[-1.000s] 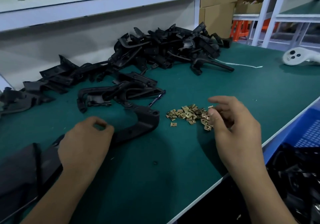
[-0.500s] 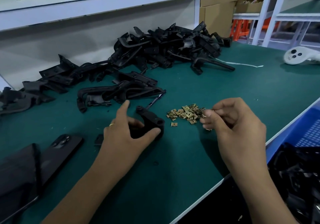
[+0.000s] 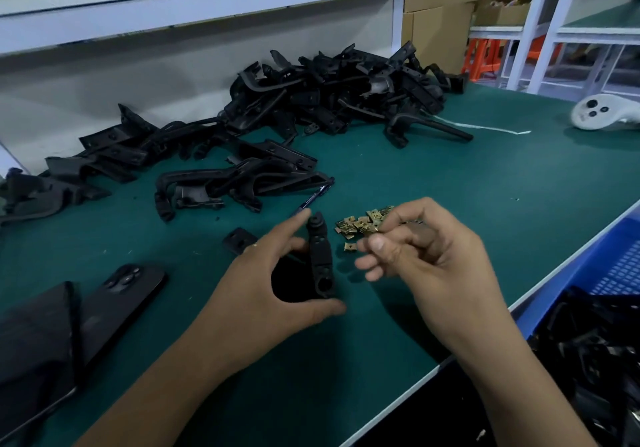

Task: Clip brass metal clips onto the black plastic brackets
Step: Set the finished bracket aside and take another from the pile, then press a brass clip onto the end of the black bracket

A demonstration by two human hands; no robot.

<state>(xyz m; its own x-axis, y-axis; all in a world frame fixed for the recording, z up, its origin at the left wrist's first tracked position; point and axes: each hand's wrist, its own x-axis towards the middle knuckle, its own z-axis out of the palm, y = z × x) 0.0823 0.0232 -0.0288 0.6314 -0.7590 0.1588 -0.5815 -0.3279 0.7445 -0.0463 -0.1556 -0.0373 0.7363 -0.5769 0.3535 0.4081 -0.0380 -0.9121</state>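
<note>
Head view, left hand [image 3: 256,294] gripping a black bracket [image 3: 320,259] upright between thumb and fingers on the green bench [image 3: 450,204], right hand [image 3: 426,263] at three o'clock of it, fingers curled, pinching what cannot be told, brass clips [image 3: 360,225] heaped at one o'clock, bracket pile [image 3: 329,97] at twelve

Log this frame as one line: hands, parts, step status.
left hand: holds black bracket | right hand: pinches brass clip | clip pile: on mat | clip not yet on bracket
</note>
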